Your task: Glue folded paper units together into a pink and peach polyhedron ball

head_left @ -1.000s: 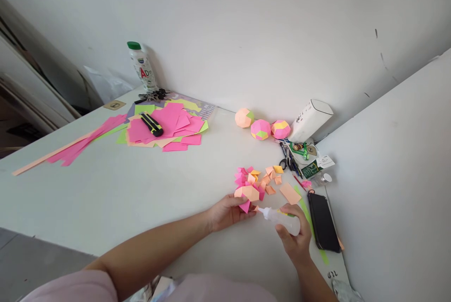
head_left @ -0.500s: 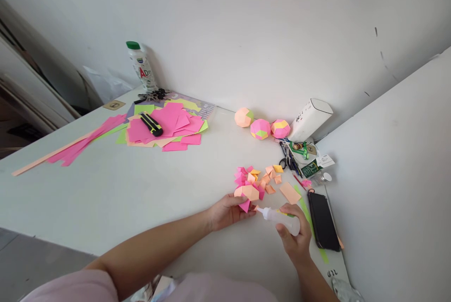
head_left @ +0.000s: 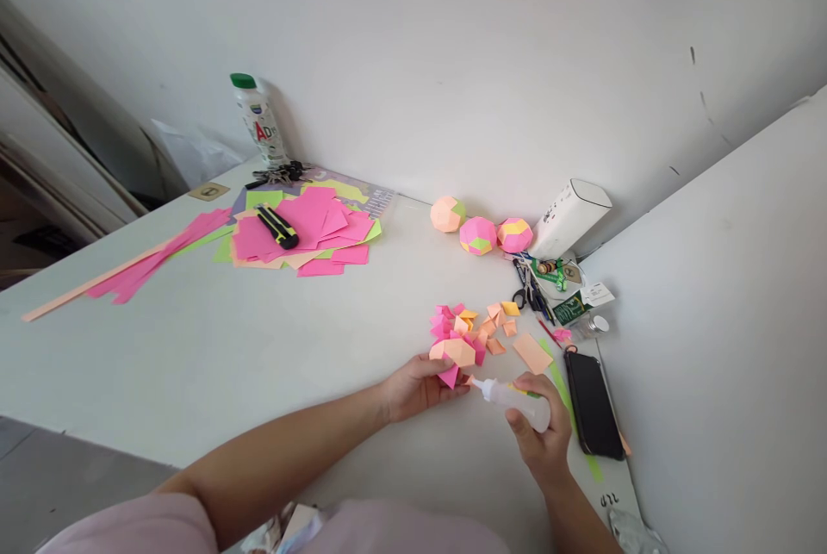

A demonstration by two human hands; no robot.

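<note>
Left hand (head_left: 417, 390): fingers pinched on peach-and-pink paper shape (head_left: 460, 353). Right hand (head_left: 543, 426): fingers wrapped round squeeze bottle (head_left: 525, 407), nozzle (head_left: 477, 383) by left hand.

The green-capped white bottle (head_left: 259, 125) bears a large red "A" and a dark "D"; the smaller print beside them is illegible. Handwritten characters (head_left: 609, 501) on the table (head_left: 310, 330) are too unclear to read.

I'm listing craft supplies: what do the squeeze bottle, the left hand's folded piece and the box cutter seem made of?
Squeeze bottle: probably smooth plastic, whitish and translucent.
Folded piece: apparently matte paper or thin card, with flat, crisp-edged facets.
Box cutter: handle perhaps plastic, given its black and yellow casing; finish unclear.
</note>
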